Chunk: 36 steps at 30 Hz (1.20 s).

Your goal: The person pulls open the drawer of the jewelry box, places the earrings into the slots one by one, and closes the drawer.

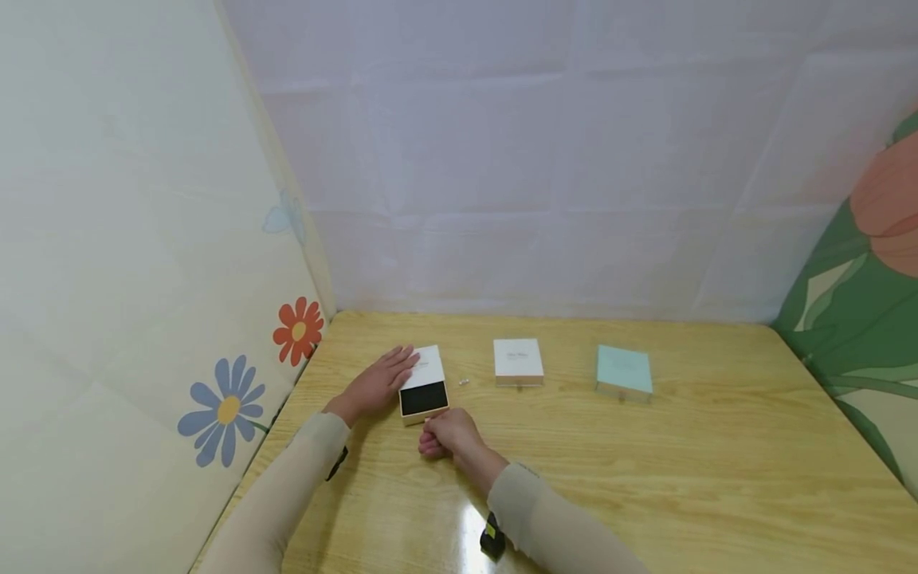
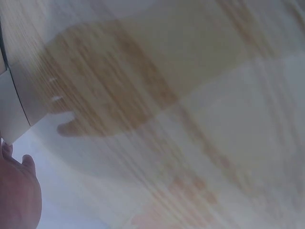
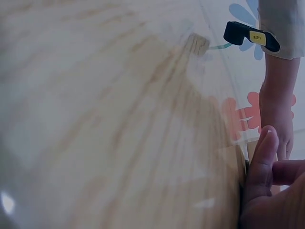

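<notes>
White sliding box (image 1: pixel 423 387), black-lined drawer pulled out: left hand (image 1: pixel 376 383) flat atop, right hand (image 1: pixel 448 434) fingers pinching its front

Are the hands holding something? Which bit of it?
The left hand rests flat on the white sleeve of the small box. The right hand touches its open drawer's front edge; whether it pinches anything cannot be told.

Table (image 1: pixel 645 478): light wood-grain top, glossy, shows glare and reflections. Open box (image 1: pixel 423 392): smooth matt white card with a matt black, foam-like inner pad. White box (image 1: pixel 518 361) and mint box (image 1: pixel 624 371): smooth matt card. Backdrop (image 1: pixel 538 159): creased matt white sheet, paper or cloth. Flower panel (image 1: pixel 107 303): matt printed sheet. Sleeves (image 1: pixel 287 478): beige knit cloth, matt.
</notes>
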{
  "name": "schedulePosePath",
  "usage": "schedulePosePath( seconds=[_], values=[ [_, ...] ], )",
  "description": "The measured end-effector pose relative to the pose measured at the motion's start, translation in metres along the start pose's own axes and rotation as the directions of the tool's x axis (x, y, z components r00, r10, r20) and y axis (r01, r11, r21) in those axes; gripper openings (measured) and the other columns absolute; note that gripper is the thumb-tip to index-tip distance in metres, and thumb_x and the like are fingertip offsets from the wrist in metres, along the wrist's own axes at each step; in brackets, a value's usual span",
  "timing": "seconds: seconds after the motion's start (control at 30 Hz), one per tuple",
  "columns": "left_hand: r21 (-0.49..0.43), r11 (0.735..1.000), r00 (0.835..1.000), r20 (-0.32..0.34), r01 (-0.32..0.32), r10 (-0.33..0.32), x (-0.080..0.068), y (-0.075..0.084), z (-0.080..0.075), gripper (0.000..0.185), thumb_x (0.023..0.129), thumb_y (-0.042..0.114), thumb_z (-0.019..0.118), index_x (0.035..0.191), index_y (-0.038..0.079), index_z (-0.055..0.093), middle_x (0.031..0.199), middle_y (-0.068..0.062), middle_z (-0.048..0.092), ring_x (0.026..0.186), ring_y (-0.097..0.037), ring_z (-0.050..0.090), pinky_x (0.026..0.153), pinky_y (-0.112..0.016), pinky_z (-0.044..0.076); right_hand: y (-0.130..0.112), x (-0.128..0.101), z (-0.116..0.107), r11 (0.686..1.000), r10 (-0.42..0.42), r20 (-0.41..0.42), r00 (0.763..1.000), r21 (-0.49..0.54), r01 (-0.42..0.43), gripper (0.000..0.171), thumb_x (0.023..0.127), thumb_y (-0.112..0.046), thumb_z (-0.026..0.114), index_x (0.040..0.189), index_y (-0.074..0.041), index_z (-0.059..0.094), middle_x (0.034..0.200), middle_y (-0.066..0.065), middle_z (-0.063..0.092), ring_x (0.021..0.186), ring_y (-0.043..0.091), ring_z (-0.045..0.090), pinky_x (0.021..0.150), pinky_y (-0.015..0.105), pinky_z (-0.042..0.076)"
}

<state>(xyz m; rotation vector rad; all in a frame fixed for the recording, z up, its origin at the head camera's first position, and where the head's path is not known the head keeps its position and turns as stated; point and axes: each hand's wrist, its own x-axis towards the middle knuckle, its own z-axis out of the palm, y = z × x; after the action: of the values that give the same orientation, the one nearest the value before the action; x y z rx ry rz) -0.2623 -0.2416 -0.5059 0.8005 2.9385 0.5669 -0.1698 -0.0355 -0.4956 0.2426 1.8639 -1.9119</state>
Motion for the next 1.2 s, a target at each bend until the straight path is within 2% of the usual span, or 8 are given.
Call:
schedulePosePath(
  seconds=[0.23, 0.57, 0.7, 1.0, 1.1, 1.2],
  values=[
    [0.002, 1.000, 1.000, 0.002, -0.005, 0.005, 0.001, -0.002, 0.002, 0.051, 0.112, 0.032, 0.035, 0.158, 0.012, 0.036, 0.166, -0.010, 0.027, 0.154, -0.036, 0.020, 0.126, -0.052, 0.018, 0.001, -0.001, -0.002, 1.000, -0.002, 0.017, 1.000, 0.008, 0.002, 0.013, 0.095, 0.004, 0.056, 0.102, 0.010, 0.065, 0.063, 0.006, 0.064, 0.050, 0.010, 0.063, 0.049, 0.021, 0.058],
    [0.019, 1.000, 1.000, 0.014, -0.003, 0.003, 0.002, -0.003, 0.002, 0.051, 0.112, 0.033, 0.035, 0.159, 0.013, 0.035, 0.166, -0.009, 0.026, 0.155, -0.034, 0.019, 0.126, -0.051, 0.018, 0.000, -0.005, -0.006, 0.999, 0.022, 0.028, 0.999, -0.045, -0.020, 0.016, 0.098, -0.003, 0.058, 0.090, 0.007, 0.068, 0.065, 0.006, 0.066, 0.052, 0.010, 0.065, 0.049, 0.022, 0.058],
    [0.013, 1.000, 1.000, 0.014, -0.002, 0.002, 0.001, -0.001, 0.001, 0.051, 0.112, 0.033, 0.035, 0.159, 0.013, 0.035, 0.166, -0.009, 0.027, 0.155, -0.034, 0.019, 0.126, -0.050, 0.018, -0.002, -0.011, -0.010, 0.995, 0.017, 0.044, 0.999, -0.100, -0.013, 0.019, 0.098, -0.006, 0.058, 0.089, 0.007, 0.069, 0.066, 0.006, 0.066, 0.051, 0.009, 0.064, 0.049, 0.023, 0.058],
    [0.023, 1.000, 1.000, 0.021, 0.006, -0.006, 0.001, -0.002, 0.001, 0.052, 0.112, 0.034, 0.034, 0.160, 0.013, 0.033, 0.167, -0.010, 0.025, 0.155, -0.035, 0.018, 0.126, -0.051, 0.017, -0.009, -0.016, -0.039, 0.971, -0.035, 0.013, 0.999, -0.236, 0.037, 0.018, 0.092, 0.003, 0.051, 0.098, 0.008, 0.067, 0.070, 0.008, 0.065, 0.054, 0.010, 0.062, 0.050, 0.020, 0.056],
    [0.033, 0.999, 1.000, 0.022, 0.001, -0.001, 0.001, -0.002, 0.001, 0.051, 0.112, 0.033, 0.033, 0.159, 0.013, 0.033, 0.167, -0.010, 0.025, 0.155, -0.035, 0.018, 0.127, -0.050, 0.017, -0.011, -0.011, -0.049, 0.958, -0.076, -0.006, 0.997, -0.278, 0.072, 0.017, 0.091, 0.004, 0.052, 0.100, 0.008, 0.066, 0.070, 0.008, 0.064, 0.055, 0.010, 0.062, 0.050, 0.020, 0.055],
    [0.030, 0.999, 1.000, 0.019, -0.013, 0.012, 0.001, -0.002, 0.001, 0.051, 0.112, 0.032, 0.033, 0.159, 0.011, 0.034, 0.166, -0.012, 0.026, 0.154, -0.037, 0.019, 0.126, -0.051, 0.017, -0.012, -0.005, -0.059, 0.929, -0.123, -0.020, 0.992, -0.354, 0.108, 0.015, 0.090, 0.003, 0.056, 0.101, 0.006, 0.065, 0.070, 0.009, 0.065, 0.055, 0.012, 0.063, 0.051, 0.021, 0.056]
  ],
)
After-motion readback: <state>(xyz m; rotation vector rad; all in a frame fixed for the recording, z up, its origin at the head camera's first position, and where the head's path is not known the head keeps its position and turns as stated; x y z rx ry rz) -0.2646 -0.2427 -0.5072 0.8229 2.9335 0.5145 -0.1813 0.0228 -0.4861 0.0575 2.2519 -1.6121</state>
